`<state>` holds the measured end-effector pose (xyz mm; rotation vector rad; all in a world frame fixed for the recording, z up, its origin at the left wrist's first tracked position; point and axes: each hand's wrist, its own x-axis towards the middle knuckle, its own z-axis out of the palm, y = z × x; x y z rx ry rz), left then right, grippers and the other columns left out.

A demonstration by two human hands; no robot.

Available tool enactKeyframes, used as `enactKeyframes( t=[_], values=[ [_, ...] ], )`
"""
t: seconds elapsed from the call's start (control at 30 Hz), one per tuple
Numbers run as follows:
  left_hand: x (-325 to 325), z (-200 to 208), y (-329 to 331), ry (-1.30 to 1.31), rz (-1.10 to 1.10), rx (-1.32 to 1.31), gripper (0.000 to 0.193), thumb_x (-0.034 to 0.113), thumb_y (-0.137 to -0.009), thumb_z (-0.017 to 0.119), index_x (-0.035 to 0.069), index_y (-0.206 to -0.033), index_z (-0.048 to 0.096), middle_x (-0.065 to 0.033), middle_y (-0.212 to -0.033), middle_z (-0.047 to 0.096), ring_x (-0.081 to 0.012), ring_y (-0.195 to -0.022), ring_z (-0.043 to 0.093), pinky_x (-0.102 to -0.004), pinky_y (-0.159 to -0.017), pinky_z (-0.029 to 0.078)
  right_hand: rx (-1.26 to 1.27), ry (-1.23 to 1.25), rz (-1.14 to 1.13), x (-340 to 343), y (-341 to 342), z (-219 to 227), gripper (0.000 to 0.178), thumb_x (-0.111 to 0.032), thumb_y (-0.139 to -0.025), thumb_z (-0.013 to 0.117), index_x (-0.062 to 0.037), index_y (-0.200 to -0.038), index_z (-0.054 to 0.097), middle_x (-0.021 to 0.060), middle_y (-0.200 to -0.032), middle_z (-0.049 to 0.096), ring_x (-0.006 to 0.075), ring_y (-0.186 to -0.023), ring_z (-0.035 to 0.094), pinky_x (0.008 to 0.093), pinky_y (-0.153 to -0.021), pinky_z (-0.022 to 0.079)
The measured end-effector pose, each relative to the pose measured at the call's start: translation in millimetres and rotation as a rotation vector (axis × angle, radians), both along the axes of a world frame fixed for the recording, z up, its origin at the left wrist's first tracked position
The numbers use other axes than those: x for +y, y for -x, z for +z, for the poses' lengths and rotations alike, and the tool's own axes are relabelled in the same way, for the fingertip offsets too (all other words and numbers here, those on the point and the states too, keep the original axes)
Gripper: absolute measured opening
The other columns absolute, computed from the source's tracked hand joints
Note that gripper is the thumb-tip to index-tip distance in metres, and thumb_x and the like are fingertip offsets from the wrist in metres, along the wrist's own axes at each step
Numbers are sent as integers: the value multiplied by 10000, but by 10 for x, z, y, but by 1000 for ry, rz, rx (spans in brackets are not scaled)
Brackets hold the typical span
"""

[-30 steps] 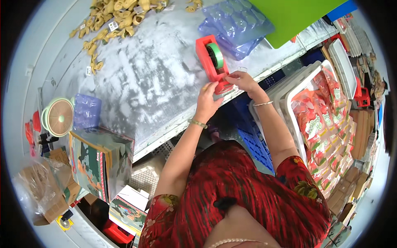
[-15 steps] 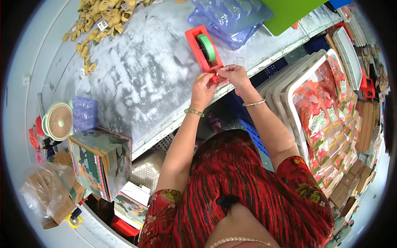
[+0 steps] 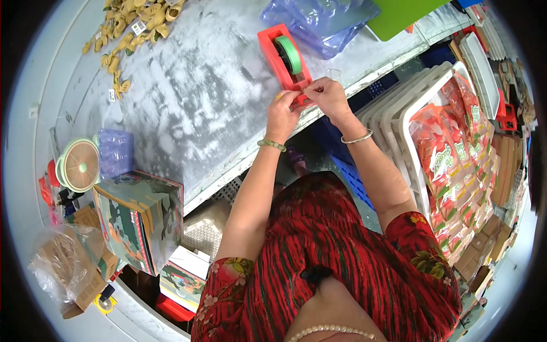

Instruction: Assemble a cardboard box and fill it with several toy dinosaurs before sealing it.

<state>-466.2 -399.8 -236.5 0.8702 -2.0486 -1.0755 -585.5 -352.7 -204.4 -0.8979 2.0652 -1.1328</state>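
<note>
A red tape dispenser (image 3: pixel 271 50) with a green-cored tape roll (image 3: pixel 292 57) stands near the front edge of the table. My left hand (image 3: pixel 281 117) is at its front end, thumb and fingers pinched together. Just to the right, my right hand (image 3: pixel 330 98) is closed in a pinch too, its fingertips close to those of the left. Whatever lies between the fingertips is too small to make out. A small clear plastic piece (image 3: pixel 335 74) sits behind my right hand, at the table edge.
Blue-tinted clear plastic trays (image 3: pixel 325 25) and a green sheet (image 3: pixel 401 17) lie at the back. Yellow plush-like items (image 3: pixel 137 25) are heaped far left. Printed boxes (image 3: pixel 139 219) stand left. White crates (image 3: pixel 407 114) with red packets (image 3: pixel 450 154) flank me on the right.
The dispenser and both hands sit slightly higher and further right in the picture. Both hands stay pinched at the dispenser's front end; my right hand has turned a little.
</note>
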Motion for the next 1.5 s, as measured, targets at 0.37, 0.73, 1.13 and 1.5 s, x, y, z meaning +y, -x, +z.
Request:
enactKeyframes(
  t=[0.37, 0.73, 1.13, 1.5],
  values=[
    [-5, -32, -3, -33, -7, 22, 290, 50, -572, 683, 27, -837, 569, -117, -801, 560, -280, -722, 551, -331, -623, 459, -358, 12, -66, 156, -142, 439, 186, -156, -733, 604, 25, -721, 563, 33, -616, 548, 91, -526, 492, 192, -488, 391],
    [-26, -33, -13, -31, -24, -15, 297, 84, -580, 683, 16, -846, 571, -125, -833, 563, -288, -760, 546, -337, -679, 450, -725, -45, -242, 503, -326, 328, 186, -196, -739, 612, -38, -676, 536, 6, -590, 522, 73, -469, 472, 188, -424, 388],
    [-9, -56, 18, -43, -38, 17, 305, 57, -570, 675, 11, -850, 562, -127, -841, 557, -289, -768, 540, -338, -684, 448, -649, -106, -164, 554, -151, -141, 184, -165, -746, 603, -6, -676, 543, 27, -589, 538, 86, -470, 489, 204, -434, 414],
    [-52, 11, -274, 36, -35, -117, 324, 25, -609, 596, 55, -930, 553, -111, -947, 550, -286, -888, 509, -356, -782, 411, -492, -199, 170, 747, -160, -217, 160, -131, -754, 589, 15, -695, 561, 24, -564, 525, 70, -452, 450, 198, -398, 345]
  ],
)
